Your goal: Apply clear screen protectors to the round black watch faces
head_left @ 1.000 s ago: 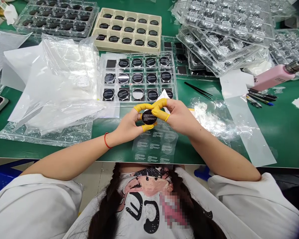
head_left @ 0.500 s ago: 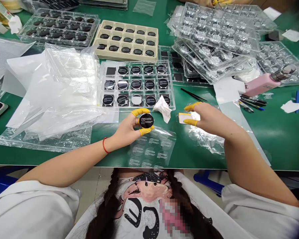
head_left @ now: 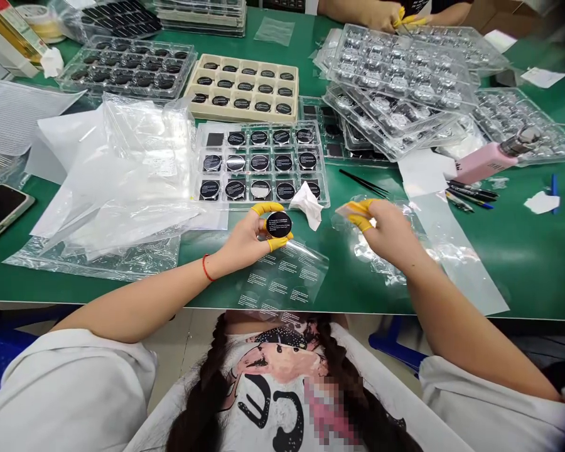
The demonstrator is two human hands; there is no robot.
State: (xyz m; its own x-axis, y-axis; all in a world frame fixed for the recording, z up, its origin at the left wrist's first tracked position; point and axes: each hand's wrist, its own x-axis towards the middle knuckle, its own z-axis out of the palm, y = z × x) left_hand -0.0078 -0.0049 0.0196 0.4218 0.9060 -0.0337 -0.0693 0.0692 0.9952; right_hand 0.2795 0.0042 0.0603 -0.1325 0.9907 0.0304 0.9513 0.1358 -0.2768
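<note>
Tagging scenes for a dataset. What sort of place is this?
Likely a small-parts assembly or packing workshop: the left hand holds a printed black disc, similar discs fill most of a clear tray, and tweezers lie nearby.

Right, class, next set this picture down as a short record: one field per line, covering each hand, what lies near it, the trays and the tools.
Left hand: holds a black disc with white print
Right hand: grips a small pale flat piece
Between the hands: crumpled white tissue
Near left hand: transparent sheet with white print
Transparent tray: round printed pieces; plain black square at far left corner
Cream tray: black discs in compartments, behind the transparent tray
Tools: black tweezers, pens
</note>
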